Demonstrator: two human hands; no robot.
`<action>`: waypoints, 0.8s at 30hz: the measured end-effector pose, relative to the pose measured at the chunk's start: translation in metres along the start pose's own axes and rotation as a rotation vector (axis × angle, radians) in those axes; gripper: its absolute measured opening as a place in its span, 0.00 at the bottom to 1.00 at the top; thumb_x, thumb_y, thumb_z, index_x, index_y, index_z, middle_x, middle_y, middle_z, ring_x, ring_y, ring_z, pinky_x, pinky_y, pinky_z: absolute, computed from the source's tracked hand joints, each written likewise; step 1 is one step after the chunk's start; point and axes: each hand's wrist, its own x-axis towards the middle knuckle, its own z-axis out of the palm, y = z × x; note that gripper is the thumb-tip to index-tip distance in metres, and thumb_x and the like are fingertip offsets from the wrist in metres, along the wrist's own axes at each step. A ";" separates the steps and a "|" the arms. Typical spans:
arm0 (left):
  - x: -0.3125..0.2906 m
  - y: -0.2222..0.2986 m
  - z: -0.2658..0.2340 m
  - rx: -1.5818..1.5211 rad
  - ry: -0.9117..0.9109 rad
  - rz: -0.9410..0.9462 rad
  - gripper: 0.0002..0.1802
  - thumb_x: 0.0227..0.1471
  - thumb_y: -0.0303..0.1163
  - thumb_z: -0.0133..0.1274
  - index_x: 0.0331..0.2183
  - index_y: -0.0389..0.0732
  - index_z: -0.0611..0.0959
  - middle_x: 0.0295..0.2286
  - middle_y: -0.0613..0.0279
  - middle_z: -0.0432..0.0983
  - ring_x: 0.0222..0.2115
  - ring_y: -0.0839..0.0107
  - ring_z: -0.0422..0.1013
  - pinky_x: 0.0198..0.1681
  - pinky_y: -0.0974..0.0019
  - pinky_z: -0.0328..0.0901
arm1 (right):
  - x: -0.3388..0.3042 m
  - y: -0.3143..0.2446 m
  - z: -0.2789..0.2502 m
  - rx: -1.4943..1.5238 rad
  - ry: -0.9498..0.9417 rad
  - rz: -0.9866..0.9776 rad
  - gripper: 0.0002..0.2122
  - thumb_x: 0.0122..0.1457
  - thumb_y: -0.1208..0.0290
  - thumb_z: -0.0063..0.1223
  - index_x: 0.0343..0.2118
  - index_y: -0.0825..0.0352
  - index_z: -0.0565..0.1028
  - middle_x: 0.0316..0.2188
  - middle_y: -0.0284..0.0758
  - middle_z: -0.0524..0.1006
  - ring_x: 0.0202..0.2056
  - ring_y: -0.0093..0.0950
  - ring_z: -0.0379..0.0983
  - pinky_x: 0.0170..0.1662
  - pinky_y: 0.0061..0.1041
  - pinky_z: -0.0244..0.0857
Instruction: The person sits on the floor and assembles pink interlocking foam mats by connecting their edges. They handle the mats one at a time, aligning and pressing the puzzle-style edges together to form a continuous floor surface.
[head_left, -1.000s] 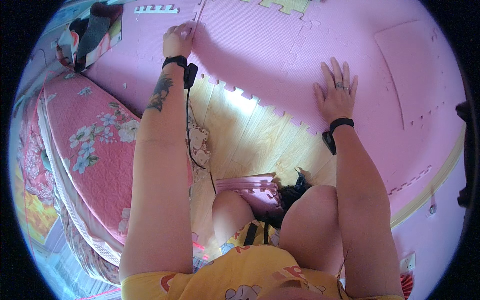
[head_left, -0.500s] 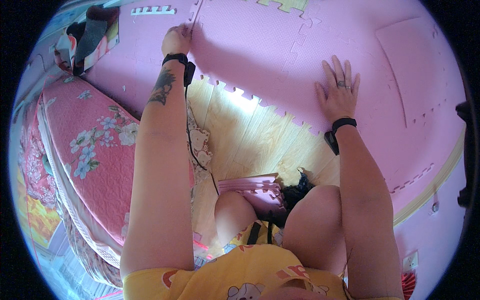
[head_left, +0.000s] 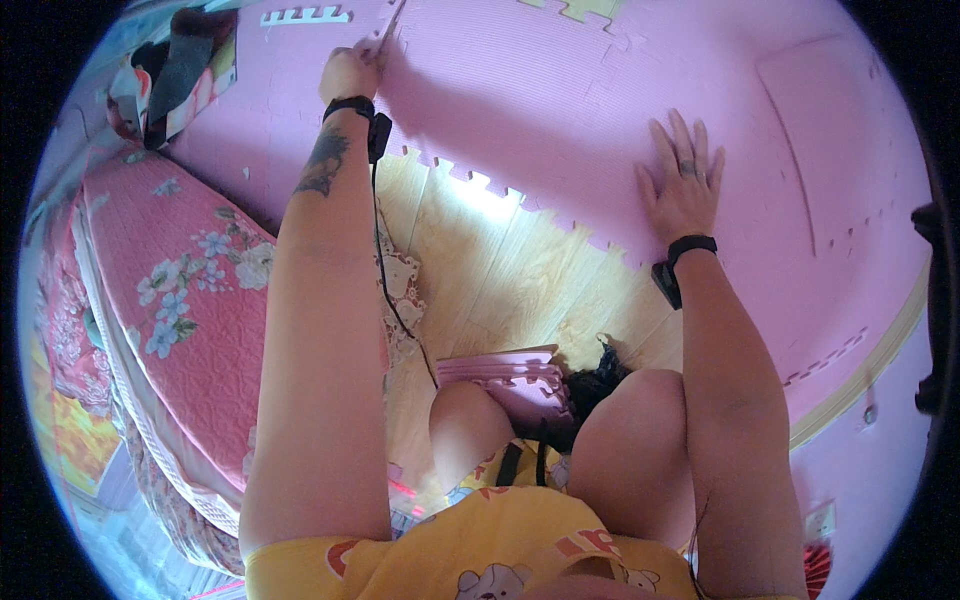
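Note:
A large pink foam puzzle mat [head_left: 560, 110] with a toothed edge lies over the wooden floor [head_left: 500, 270]. My left hand [head_left: 350, 70] reaches far forward and pinches the mat's raised edge at a seam between two tiles. My right hand [head_left: 682, 185] rests flat on the mat with its fingers spread, near the toothed edge. Both wrists wear black bands. A folded stack of pink foam tiles [head_left: 510, 375] lies on the floor between my knees.
A pink floral mattress [head_left: 190, 290] runs along the left. A loose toothed foam strip [head_left: 305, 15] and a yellow-green tile [head_left: 585, 8] lie at the far edge. Dark clothing [head_left: 175, 70] is heaped at the upper left. A black cable [head_left: 395, 300] crosses the floor.
My left hand has reached a little farther forward along the seam. My right hand has stayed flat on the mat.

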 end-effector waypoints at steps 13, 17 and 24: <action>-0.005 0.014 -0.001 -0.054 -0.030 0.028 0.17 0.53 0.49 0.54 0.40 0.54 0.86 0.39 0.59 0.81 0.41 0.55 0.77 0.44 0.54 0.72 | 0.000 0.002 0.005 0.040 0.032 -0.015 0.29 0.62 0.47 0.45 0.66 0.41 0.56 0.70 0.21 0.47 0.71 0.31 0.36 0.70 0.51 0.28; -0.003 0.005 0.001 -0.050 0.023 0.150 0.15 0.53 0.46 0.54 0.40 0.53 0.87 0.38 0.56 0.81 0.40 0.54 0.77 0.43 0.54 0.72 | -0.001 0.002 0.004 0.020 0.013 -0.012 0.29 0.62 0.47 0.45 0.66 0.41 0.57 0.70 0.21 0.47 0.71 0.31 0.36 0.70 0.51 0.28; -0.006 0.006 0.001 -0.080 0.053 0.117 0.15 0.52 0.43 0.56 0.41 0.51 0.86 0.36 0.54 0.81 0.37 0.53 0.78 0.40 0.53 0.72 | 0.000 0.002 0.004 0.021 0.037 -0.020 0.28 0.62 0.47 0.45 0.65 0.42 0.57 0.69 0.22 0.48 0.71 0.30 0.35 0.70 0.51 0.29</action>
